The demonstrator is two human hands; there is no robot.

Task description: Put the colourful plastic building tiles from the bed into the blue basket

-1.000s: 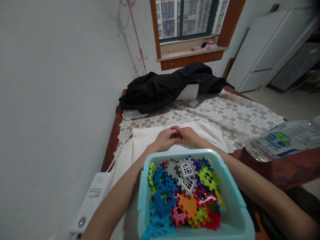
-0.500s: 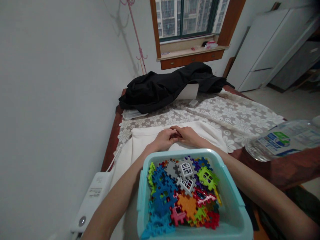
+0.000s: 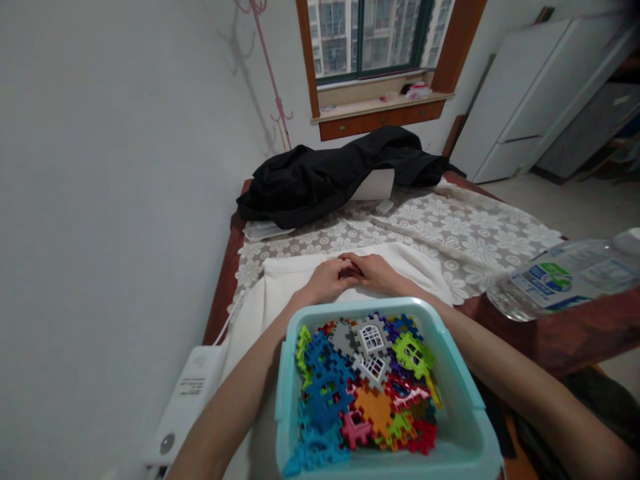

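My left hand (image 3: 329,277) and my right hand (image 3: 376,272) rest together on a white cloth (image 3: 280,275), fingertips meeting. The fingers of both are curled in, and no object shows between them; part of the fingers is hidden. Between my forearms, nearer to me, stands a light blue plastic bin (image 3: 467,400). Inside lie toothed plastic building pieces: blue ones (image 3: 327,387) at left, an orange one (image 3: 374,410), a white window piece (image 3: 371,339), a lime green piece (image 3: 413,355), and red and pink ones. Neither hand touches these pieces.
A large clear bottle (image 3: 565,277) lies on its side at the right. Black fabric (image 3: 320,177) covers the table's far end, over a floral tablecloth (image 3: 480,223). At left sits a white device (image 3: 187,393) by the wall, with a cable.
The view has shifted very slightly. Both hands and the bin stay where they were.
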